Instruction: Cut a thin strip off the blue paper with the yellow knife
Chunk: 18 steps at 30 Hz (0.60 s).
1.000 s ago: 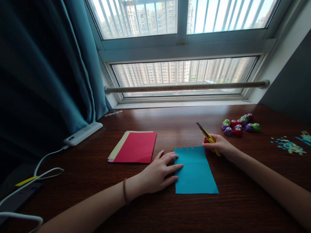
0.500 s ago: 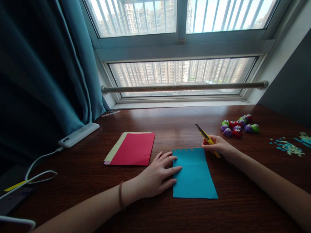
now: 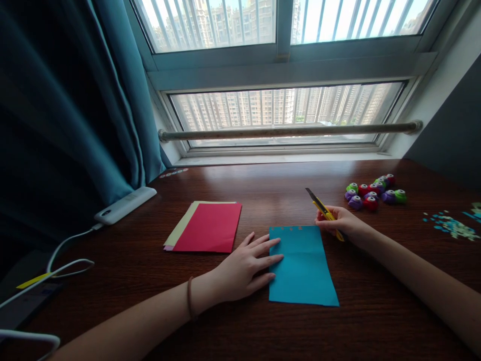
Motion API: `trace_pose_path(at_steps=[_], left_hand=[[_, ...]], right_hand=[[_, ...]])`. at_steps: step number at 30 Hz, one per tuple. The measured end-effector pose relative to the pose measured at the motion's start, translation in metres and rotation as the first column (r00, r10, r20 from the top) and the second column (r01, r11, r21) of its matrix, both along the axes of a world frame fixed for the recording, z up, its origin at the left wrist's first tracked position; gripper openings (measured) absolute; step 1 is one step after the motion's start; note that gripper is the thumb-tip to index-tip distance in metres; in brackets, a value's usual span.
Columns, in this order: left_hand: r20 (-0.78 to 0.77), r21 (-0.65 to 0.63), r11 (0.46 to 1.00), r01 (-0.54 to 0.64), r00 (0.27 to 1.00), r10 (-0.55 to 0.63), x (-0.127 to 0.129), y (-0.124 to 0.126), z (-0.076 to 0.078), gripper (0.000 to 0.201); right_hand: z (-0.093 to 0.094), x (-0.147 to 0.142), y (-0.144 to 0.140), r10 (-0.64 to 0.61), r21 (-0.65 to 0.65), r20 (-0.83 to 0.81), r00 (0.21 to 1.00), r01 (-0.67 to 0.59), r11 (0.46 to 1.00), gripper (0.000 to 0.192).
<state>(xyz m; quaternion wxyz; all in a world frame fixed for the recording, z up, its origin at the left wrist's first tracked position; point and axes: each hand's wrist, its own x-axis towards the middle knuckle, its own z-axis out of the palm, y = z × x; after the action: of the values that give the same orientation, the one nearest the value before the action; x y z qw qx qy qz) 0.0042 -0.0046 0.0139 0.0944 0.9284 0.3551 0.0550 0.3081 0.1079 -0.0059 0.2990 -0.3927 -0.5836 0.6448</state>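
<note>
- The blue paper sheet (image 3: pixel 302 265) lies flat on the wooden desk (image 3: pixel 263 195); it looks thin, light and easily creased.
- The left hand (image 3: pixel 246 265) lies open, fingers pinning its left edge.
- The right hand (image 3: pixel 340 220) grips a yellow utility knife (image 3: pixel 319 204) by the handle, beside the sheet's top right corner.

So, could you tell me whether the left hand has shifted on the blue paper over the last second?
No. The left hand lies flat on the blue paper's left edge, as before.

Standing under a barred window (image 3: pixel 281 30), catching daylight beside a teal curtain (image 3: pixel 67 100): a dark wooden desk (image 3: pixel 263 180).
</note>
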Motion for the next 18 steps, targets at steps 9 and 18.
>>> trace_pose_path(at_steps=[9, 18], left_hand=[[0.008, 0.013, 1.000, 0.005, 1.000, -0.005, 0.0002, -0.0005, -0.0009, 0.042], [-0.002, 0.013, 1.000, 0.018, 1.000, -0.018, -0.0006, 0.0003, -0.0023, 0.042]], right_hand=[[-0.0028, 0.0016, 0.0017, 0.020, 0.003, -0.015, 1.000, -0.020, 1.000, 0.033], [-0.0006, 0.0005, 0.0003, 0.016, 0.016, -0.017, 1.000, -0.015, 1.000, 0.032]])
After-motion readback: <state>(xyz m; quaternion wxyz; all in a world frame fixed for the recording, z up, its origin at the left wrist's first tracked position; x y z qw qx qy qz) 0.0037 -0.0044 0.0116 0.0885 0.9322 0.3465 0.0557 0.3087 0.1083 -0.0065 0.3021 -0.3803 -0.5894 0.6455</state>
